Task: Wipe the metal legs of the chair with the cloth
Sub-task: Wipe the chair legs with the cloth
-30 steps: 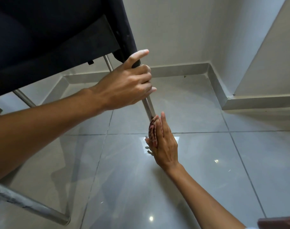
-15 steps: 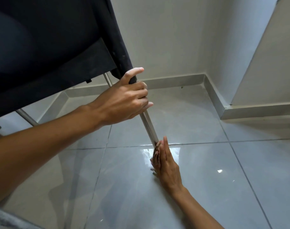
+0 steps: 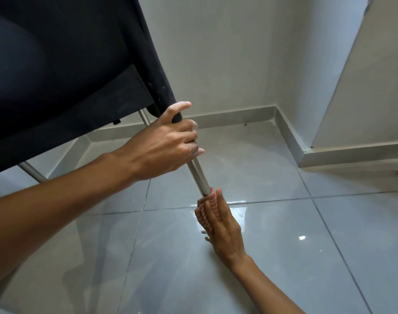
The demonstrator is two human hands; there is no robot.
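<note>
A black chair [image 3: 57, 75] is tilted up at the upper left. One of its metal legs [image 3: 199, 175] slants down toward the floor. My left hand [image 3: 166, 148] grips the top of that leg just under the seat corner, thumb raised. My right hand [image 3: 223, 225] is wrapped around the leg's lower end near the floor. It holds a cloth [image 3: 206, 208] against the metal; only a pinkish strip and a frayed grey edge show past the fingers. The leg's foot is hidden by that hand.
Two more metal legs show under the seat, one at the left [image 3: 32, 171] and one behind my left hand [image 3: 143, 117]. Glossy grey floor tiles [image 3: 306, 245] meet a skirting board [image 3: 238, 116] and a wall corner at the right.
My right hand slid down the leg with the cloth, baring more metal below my left hand, then stayed low. My left hand kept its grip at the top.
</note>
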